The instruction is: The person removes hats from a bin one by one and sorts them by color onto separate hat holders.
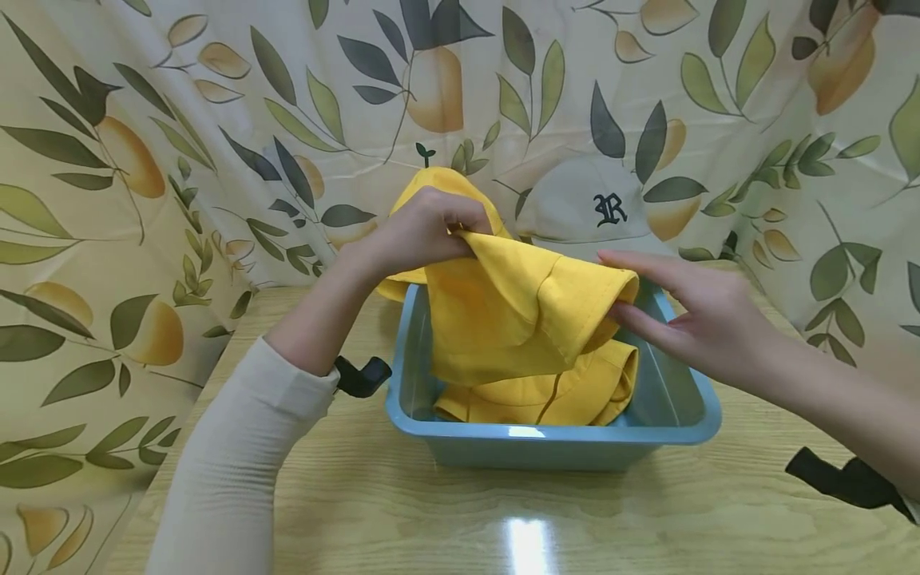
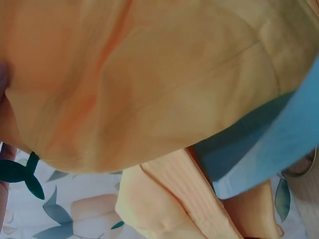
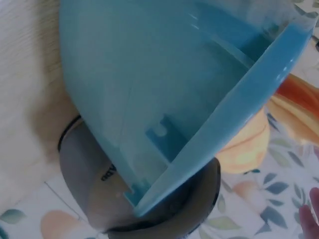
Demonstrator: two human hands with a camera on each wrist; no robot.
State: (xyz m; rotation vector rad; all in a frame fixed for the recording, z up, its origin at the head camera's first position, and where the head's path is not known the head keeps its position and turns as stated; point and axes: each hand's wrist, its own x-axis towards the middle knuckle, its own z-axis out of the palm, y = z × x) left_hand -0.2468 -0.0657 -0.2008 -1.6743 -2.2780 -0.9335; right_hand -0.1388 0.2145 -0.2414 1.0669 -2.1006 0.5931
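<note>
Hat (image 1: 496,327) spanning left hand (image 1: 424,231) and right hand (image 1: 707,311), over blue basin (image 1: 553,434)

I'm holding the yellow hat up between both hands. On the left, my thumb and fingers are closing together on a fold near its upper edge. On the right, my fingers are pinching the stitched brim end, one lying along the top while the lower ones are tucking in at the opening. In the left wrist view a green sprout (image 2: 30,174) is showing beside the fabric near my fingers; the right wrist view isn't showing my grip.

What any move is turning on, I'm judging, is the slant of this hat: its long axis is running from my left hand, higher and farther back, down to my right hand at the brim. Most of the loose cloth is hanging below and just to the right of my left hand, so that hand is lying nearer the bulk, while my right is commanding only the brim end.

Directly beneath, folded yellow fabric (image 1: 553,395) is lying inside the basin. The hat is overlapping it from where I'm looking; whether they're touching, I cannot tell. A second hat (image 1: 449,180) is standing behind the basin's left side, and a pale cap (image 1: 575,200) is sitting behind its right, all on the wooden table (image 1: 345,487).
</note>
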